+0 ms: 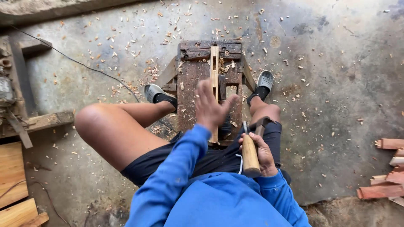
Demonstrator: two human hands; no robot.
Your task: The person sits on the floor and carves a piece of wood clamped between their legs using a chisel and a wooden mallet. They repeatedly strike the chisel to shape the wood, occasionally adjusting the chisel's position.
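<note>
Left hand (209, 107) fingers spread over wood strip (214, 80) on bench (191, 84); right hand (261, 153) fingers around hammer (250, 153).

head view: worn on the person's head | faces steeply down over lap and knees | near the low wooden bench (191, 88) | chip-strewn concrete floor (336, 84) fills the edges

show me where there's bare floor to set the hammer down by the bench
Barest floor lies right of the bench, between the right sandal and the reddish wood pieces, with few chips. Left of the bench, wood chips and a cable crowd it. The bench top is taken by the slat and left hand.
</note>
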